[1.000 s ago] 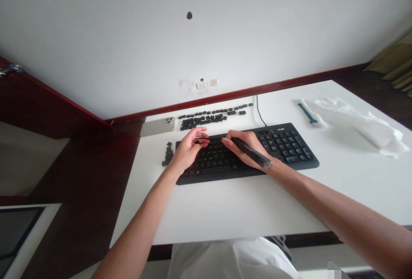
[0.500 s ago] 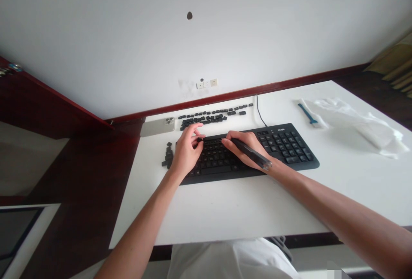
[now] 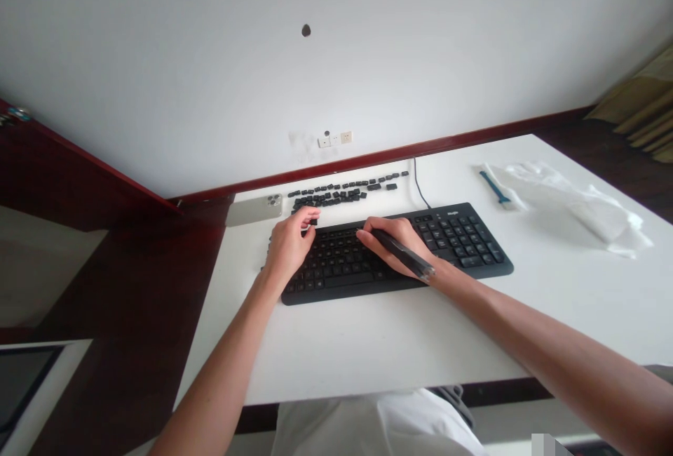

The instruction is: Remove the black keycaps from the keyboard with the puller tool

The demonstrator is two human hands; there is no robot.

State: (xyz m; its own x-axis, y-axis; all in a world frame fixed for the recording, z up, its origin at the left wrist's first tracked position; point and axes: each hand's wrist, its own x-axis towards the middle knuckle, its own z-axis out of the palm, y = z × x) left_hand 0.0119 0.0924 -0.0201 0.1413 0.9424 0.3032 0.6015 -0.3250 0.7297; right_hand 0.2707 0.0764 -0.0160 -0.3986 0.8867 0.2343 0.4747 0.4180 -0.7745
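Observation:
A black keyboard lies on the white table, with many keys in place under and between my hands. My left hand is over its upper left corner, fingers bent round a small black keycap at their tips. My right hand rests on the middle of the keyboard, closed round a black pen. The pen's tip points at the upper key rows, and its back end lies over my wrist. Loose keycaps lie in rows behind the keyboard; some are hidden by my left hand.
A phone lies at the table's left edge. The keyboard's cable runs back toward the wall. On the right are a blue brush and a crumpled white plastic bag. Wall sockets show behind the table.
My left hand has moved left, carrying the keycap off the keys toward the keyboard's left corner. My right hand keeps the pen at nearly the same place. The view has shifted slightly.

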